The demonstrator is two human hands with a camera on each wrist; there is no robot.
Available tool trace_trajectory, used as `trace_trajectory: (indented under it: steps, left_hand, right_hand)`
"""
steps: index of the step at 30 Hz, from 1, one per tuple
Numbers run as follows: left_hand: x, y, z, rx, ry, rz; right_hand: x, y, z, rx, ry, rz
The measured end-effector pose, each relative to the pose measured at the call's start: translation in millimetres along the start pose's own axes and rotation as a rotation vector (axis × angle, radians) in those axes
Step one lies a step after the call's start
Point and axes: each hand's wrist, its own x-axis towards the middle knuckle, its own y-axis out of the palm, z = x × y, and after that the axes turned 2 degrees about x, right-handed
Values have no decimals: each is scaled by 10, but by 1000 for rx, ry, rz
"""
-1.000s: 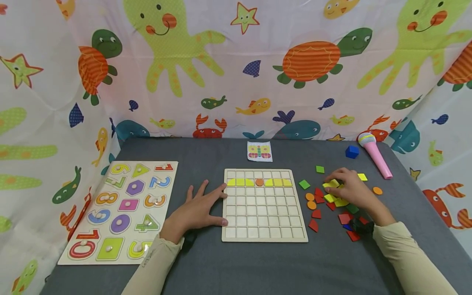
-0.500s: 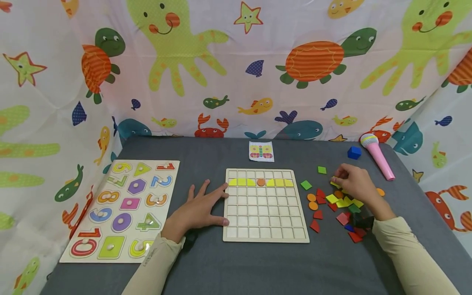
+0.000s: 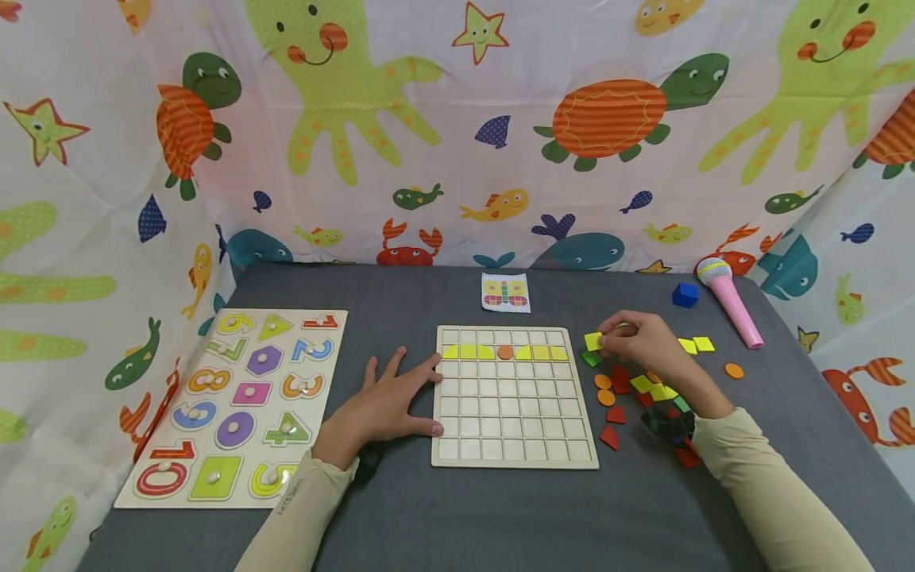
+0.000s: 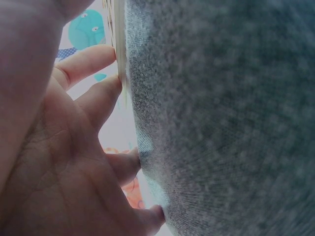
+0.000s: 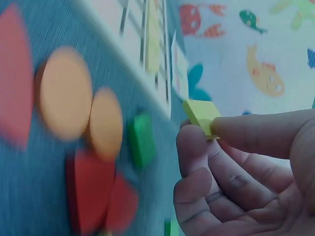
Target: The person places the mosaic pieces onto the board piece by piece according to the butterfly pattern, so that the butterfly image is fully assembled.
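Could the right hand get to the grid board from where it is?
Probably yes: the right hand, pinching a yellow tile, is near the grid board with nothing tall between, and the left hand is at the opposite edge.

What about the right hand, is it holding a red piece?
No, the right hand is pinching a yellow piece.

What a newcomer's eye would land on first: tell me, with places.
The bright sea-creature curtain behind the table likely draws the eye first. The colourful number puzzle board lies on the table's left. Just right of the gridded board, the right hand pinches a yellow tile.
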Motion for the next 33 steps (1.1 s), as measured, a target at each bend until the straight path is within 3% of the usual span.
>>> trace_trajectory:
  steps: [10, 23, 33]
  left_hand:
    - [-8, -6, -18, -2, -6, -4]
    - [-6, -4, -20, -7, 3, -5]
    - [-9, -19, -38, 10, -2, 8]
  right_hand:
    - [145, 386, 263, 127, 14, 76]
    - [207, 800, 447, 182, -48, 128]
    - [322, 1191, 629, 131, -149, 184]
